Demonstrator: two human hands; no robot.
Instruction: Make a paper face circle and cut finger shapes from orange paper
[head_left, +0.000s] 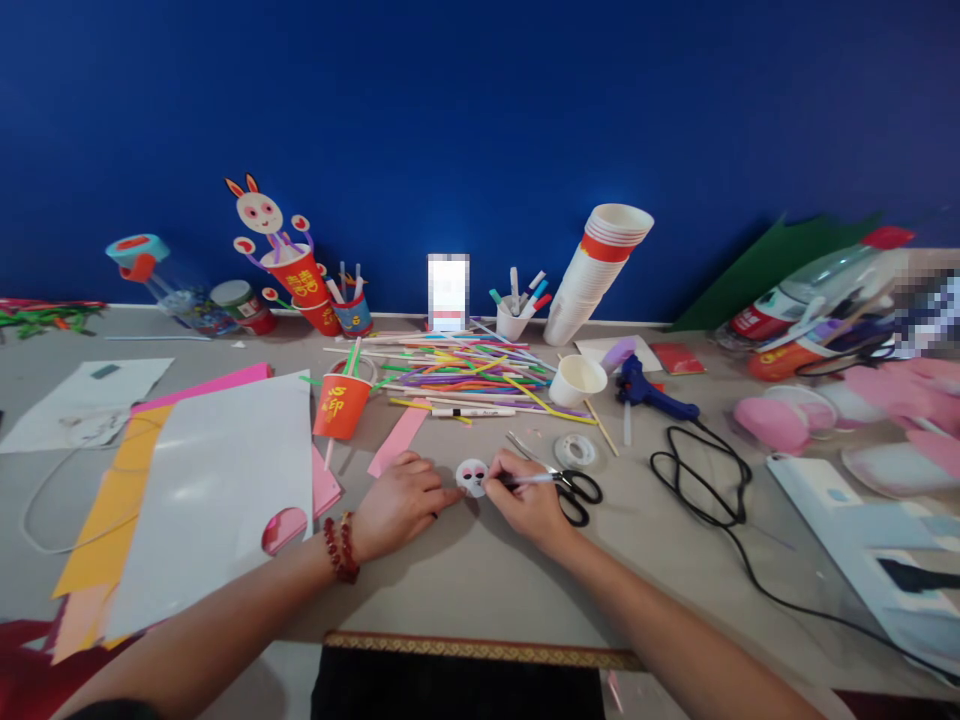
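A small white paper disc [470, 479] with a drawn face, dark eyes and pink patches, lies flat on the table. My left hand [401, 505] rests beside it, its fingers stretched out and the index fingertip touching the disc's left edge. Pinched in my right hand [529, 500] is a marker pen [534, 479], its tip hidden by the fingers at the disc's right side. Black-handled scissors [579, 492] lie just right of that hand, partly behind it. Behind the scissors sits a roll of clear tape [576, 450].
Pipe cleaners [465, 370] are heaped at the back, with a capped marker [472, 412] in front. An orange paper cup [343, 405] and paper sheets [217, 500] lie left. On the right are a blue glue gun [656, 390], its black cord [697, 510] and a white cup [577, 380].
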